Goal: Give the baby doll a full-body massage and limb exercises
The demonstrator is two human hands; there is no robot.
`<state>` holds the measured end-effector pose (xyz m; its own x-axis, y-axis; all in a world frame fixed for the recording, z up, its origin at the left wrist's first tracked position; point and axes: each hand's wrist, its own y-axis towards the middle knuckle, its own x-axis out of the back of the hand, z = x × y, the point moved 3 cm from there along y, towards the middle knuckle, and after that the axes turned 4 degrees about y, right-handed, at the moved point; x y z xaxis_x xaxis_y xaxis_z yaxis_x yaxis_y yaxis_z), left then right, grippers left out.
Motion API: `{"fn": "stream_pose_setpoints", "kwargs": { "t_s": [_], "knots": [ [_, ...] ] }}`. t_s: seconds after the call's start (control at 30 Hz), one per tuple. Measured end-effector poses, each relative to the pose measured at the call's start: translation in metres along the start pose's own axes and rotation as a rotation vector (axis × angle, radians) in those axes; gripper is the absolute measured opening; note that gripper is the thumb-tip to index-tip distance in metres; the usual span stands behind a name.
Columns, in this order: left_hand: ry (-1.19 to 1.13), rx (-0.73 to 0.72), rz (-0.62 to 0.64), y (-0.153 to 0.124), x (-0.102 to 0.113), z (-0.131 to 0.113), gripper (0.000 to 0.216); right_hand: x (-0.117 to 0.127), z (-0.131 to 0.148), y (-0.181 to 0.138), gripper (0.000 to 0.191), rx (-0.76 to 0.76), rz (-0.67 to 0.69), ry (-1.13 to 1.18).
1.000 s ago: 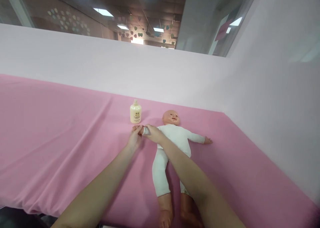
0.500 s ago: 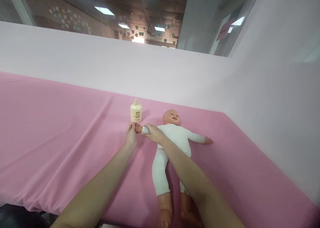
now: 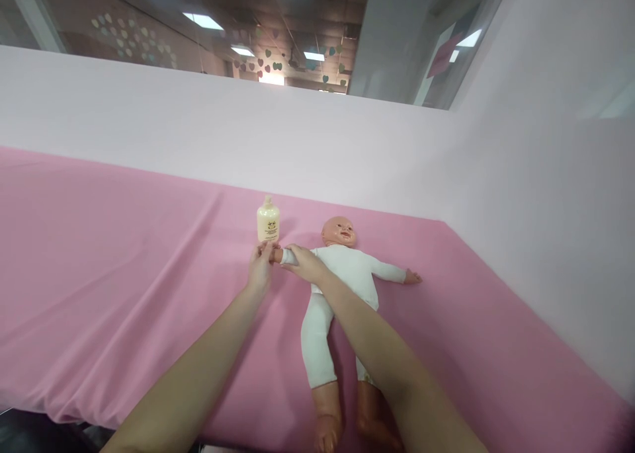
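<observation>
A baby doll [image 3: 347,271] in a white suit lies on its back on the pink cloth [image 3: 114,274], head towards the wall and bare feet towards me. One of its arms stretches out to the left. My left hand [image 3: 260,268] is closed round the doll's small hand at the end of that arm. My right hand [image 3: 302,262] grips the white sleeve of the same arm, just beside my left hand. A cream lotion bottle [image 3: 268,220] stands upright a little beyond my left hand.
The pink cloth covers the whole table and has folds on the left. A pale wall [image 3: 307,142] runs along the back and down the right side. The table's front edge [image 3: 54,413] drops away at the lower left.
My left hand has slid up a little onto the doll's hand. My right hand stays on the sleeve. The doll and the bottle have not moved.
</observation>
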<state>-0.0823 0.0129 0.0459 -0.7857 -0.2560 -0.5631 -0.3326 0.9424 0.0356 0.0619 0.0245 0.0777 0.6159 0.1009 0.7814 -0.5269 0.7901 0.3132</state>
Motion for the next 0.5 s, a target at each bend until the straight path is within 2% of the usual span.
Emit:
{"fn": "stream_pose_setpoints", "kwargs": {
  "t_s": [0.13,0.33,0.5],
  "knots": [
    [-0.114,0.087,0.096,-0.007,-0.007,0.010,0.039,-0.001,-0.002,0.000,0.042,0.006,-0.013,0.028],
    [-0.115,0.153,0.097,-0.008,-0.010,0.016,0.023,-0.002,-0.003,0.001,0.043,-0.020,-0.013,0.026],
    [-0.063,0.131,0.109,-0.006,-0.007,0.013,0.036,-0.001,-0.001,0.000,0.046,0.000,-0.014,0.036]
  ]
}}
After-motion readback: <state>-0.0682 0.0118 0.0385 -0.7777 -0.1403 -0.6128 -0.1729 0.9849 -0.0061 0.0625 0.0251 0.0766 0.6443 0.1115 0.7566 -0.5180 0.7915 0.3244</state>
